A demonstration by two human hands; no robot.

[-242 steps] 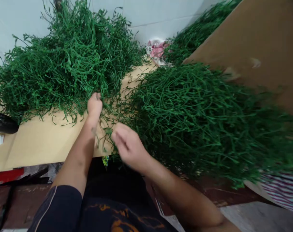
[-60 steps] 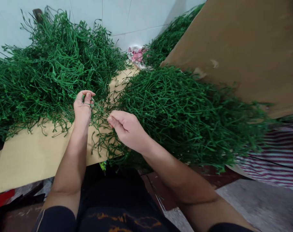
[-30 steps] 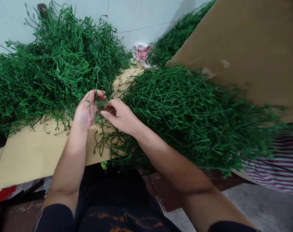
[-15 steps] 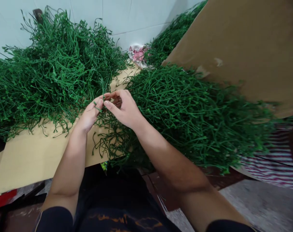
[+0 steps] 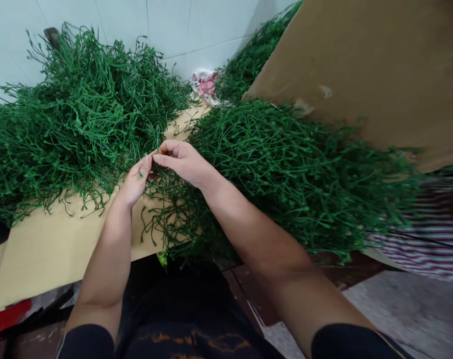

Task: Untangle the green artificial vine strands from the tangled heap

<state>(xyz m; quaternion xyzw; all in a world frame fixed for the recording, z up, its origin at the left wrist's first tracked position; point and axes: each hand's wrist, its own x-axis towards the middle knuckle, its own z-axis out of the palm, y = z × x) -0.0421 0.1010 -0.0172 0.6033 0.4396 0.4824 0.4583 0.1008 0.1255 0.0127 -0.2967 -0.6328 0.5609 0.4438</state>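
Two large heaps of thin green stems lie in view, one pile at the left (image 5: 99, 109) and one pile at the right (image 5: 286, 159). Between them my left hand (image 5: 136, 180) is closed on a green stem, a bit of which pokes out by the thumb. My right hand (image 5: 179, 158) meets it at the fingertips, its thumb and forefinger pinched on a stem that rises toward the left pile. Loose stems (image 5: 166, 219) lie just below my hands on the cardboard.
Tan cardboard (image 5: 58, 244) covers the work surface. A large cardboard sheet (image 5: 361, 65) leans at the upper right, with more stems behind it. A pink and white cloth (image 5: 207, 86) sits by the tiled wall (image 5: 196, 30). Striped fabric (image 5: 432, 249) shows at the right.
My fingertips have come closer together, and the right hand has closed into a pinch. The whole view has shifted slightly.
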